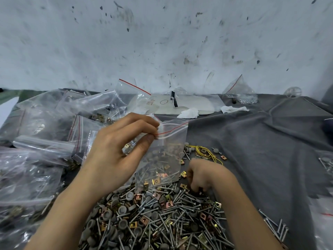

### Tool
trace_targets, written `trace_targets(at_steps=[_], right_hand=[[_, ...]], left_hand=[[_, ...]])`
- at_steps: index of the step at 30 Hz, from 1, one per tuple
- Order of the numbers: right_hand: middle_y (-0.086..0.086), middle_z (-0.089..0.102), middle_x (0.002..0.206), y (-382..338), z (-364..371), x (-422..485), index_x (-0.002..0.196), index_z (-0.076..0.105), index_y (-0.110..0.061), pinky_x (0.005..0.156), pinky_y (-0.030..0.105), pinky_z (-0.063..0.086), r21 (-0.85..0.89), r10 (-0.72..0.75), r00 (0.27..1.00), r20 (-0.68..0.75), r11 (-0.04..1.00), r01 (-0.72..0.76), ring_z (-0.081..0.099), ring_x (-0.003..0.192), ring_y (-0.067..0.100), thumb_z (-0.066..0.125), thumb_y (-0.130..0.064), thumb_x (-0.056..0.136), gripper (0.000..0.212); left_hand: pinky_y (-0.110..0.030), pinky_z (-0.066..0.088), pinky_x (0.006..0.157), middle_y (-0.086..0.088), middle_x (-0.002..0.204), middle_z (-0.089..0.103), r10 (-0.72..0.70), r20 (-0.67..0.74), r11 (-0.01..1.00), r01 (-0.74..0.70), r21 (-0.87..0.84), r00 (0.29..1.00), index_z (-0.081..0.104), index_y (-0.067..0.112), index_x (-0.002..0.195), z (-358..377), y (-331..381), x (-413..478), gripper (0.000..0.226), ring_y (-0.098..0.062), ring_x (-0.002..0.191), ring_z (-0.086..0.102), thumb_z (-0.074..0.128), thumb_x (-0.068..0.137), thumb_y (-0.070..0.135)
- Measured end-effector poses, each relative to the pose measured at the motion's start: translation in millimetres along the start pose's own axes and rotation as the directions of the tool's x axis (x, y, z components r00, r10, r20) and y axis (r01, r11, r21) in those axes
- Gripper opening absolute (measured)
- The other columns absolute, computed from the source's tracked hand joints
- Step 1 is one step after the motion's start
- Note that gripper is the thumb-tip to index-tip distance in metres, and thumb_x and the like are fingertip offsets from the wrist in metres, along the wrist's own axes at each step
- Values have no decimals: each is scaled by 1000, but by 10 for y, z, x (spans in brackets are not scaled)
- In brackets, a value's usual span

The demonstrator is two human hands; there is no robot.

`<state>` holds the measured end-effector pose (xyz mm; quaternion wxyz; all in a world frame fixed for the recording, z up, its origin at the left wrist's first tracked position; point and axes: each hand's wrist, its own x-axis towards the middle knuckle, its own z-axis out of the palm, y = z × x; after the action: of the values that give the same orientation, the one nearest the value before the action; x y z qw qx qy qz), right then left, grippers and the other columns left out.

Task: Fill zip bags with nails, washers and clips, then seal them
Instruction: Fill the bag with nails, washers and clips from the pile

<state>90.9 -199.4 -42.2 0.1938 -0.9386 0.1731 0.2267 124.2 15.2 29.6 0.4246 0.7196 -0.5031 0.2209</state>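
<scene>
Head view: left hand point(115, 152) pinches the top-left corner of a small clear plastic zip bag with a red seal line point(167, 150), thumb against fingertips right at the strip. The mouth looks unsealed and gapes a little toward the right. Bag hangs upright, bottom edge resting on the far side of the heap of grey steel nails, grey round washers and brass-coloured square clips point(153, 219). My read: it's kept low and close so the carry from heap to mouth is short. A few clips and nails already sit in the bag's bottom, so filling is partway at best and sealing is not yet done. Meanwhile right hand point(201, 175) is down on the heap just right of the bag, fingers curled under into the parts. Can't tell if anything is pinched, the knuckles hide the tips. Likely next: lift a pick to the mouth, which needs the opening held slack, not taut. Risks: nail points piercing the thin film, parts wedging in the zip track. Everything sits on a wrinkled dark grey cloth point(261, 141), probably there to stop parts rolling. Pile of clear plastic bags point(45, 123), some with hardware inside, lies to the left, overlapping, out of the picking hand's path. Tangle of thin yellow string or wire point(203, 152) lies just behind the heap, and crumpled white tissue point(189, 112) sits farther back.
</scene>
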Motion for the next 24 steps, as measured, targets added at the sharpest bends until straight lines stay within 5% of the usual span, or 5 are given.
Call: trace_targets(at_steps=[5,10,17,24], right_hand=[[13,62,98,27,-22,-15,80,58,-13,74,37,60,97,-54,999,-4,994,54,68,83,29,65,6,78,20],[-1,57,73,149,-203,-103,70,58,-22,61,24,54,248,-180,937,-300,934,258,58,61,11,65,7,78,31],[-2,71,73,235,-438,-433,79,64,-12,66,15,50,500,-362,707,-607,517,695,65,69,5,61,16,79,28],[-1,71,81,72,-563,-844,71,67,-24,75,18,50,415,-410,433,-803,138,899,66,81,10,61,10,77,35]], left_hand=[[-20,48,83,5,104,66,-2,0,1000,2,-4,1000,69,9,88,-6,-2,-2,22,-8,101,63,52,92,22],[-23,49,83,4,104,66,-5,-4,1000,5,3,1000,69,9,87,-14,-11,-3,22,-9,101,64,52,92,22],[-26,50,82,5,104,66,-13,25,1000,12,9,1000,70,10,88,3,-3,-7,23,-7,101,63,51,92,24],[-22,49,86,6,105,66,-1,66,1000,0,20,998,70,11,88,52,60,-13,24,-3,103,62,50,92,24]])
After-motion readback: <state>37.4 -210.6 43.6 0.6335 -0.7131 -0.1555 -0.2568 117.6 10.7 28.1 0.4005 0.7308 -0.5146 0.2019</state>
